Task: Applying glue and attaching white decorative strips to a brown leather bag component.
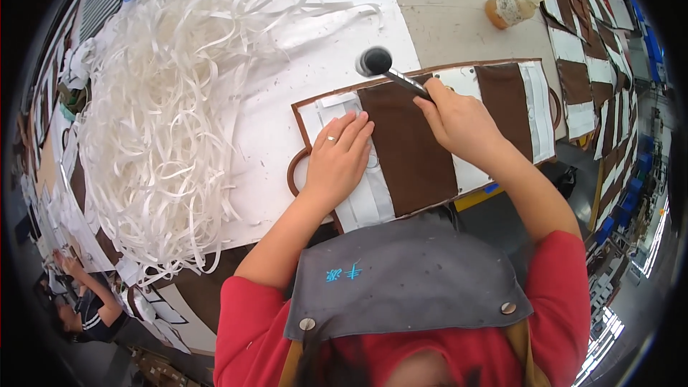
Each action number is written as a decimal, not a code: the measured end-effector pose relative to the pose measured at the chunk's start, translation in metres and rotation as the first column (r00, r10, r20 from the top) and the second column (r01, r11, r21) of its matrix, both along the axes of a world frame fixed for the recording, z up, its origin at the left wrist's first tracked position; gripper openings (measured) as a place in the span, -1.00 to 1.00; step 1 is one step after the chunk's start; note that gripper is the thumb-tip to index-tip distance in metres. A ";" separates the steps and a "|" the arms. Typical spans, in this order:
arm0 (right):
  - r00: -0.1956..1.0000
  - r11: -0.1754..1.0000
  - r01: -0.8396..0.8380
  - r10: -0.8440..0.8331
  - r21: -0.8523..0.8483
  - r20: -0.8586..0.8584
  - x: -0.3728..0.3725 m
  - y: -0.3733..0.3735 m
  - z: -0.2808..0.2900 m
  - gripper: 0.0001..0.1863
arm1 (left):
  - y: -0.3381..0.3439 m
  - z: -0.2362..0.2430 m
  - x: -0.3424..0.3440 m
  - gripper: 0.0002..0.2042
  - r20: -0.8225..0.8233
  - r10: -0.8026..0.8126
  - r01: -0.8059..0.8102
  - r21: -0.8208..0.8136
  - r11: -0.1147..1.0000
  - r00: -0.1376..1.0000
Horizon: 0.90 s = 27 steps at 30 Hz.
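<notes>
On the table (459, 25), white-strip heap (168, 122) sits left, brown-and-white panel (416, 150) lies flat to its right along the near edge. Left hand (340, 161) spread open, palm down on panel's left end; right hand (459, 125) wrapped around hammer (403, 79), head blurred by panel's far edge. Likely best: hold panel steady, fingers clear of hammer head, strike square and evenly.

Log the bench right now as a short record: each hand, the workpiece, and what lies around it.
Left hand: flat, fingers extended, on the panel's white left section
Right hand: gripping a black-faced mallet by its handle
Workpiece: brown-and-white panel with brown trim, a loop at each end
Left of panel: heap of white ribbon strips
Beyond panel: nozzle-tipped bottle, amber contents
</notes>
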State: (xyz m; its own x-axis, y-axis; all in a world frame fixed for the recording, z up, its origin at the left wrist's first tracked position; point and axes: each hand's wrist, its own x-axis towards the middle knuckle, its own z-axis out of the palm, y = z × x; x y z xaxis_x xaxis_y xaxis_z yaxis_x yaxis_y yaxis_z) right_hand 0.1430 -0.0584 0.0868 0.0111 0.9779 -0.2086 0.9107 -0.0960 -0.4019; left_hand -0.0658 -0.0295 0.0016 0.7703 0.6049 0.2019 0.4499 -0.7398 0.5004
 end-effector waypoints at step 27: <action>0.839 0.810 0.538 -0.540 0.233 -0.064 0.104 -0.078 0.000 -0.54 | 0.033 0.007 0.142 -0.70 0.171 -0.283 0.288 0.000 0.958 0.944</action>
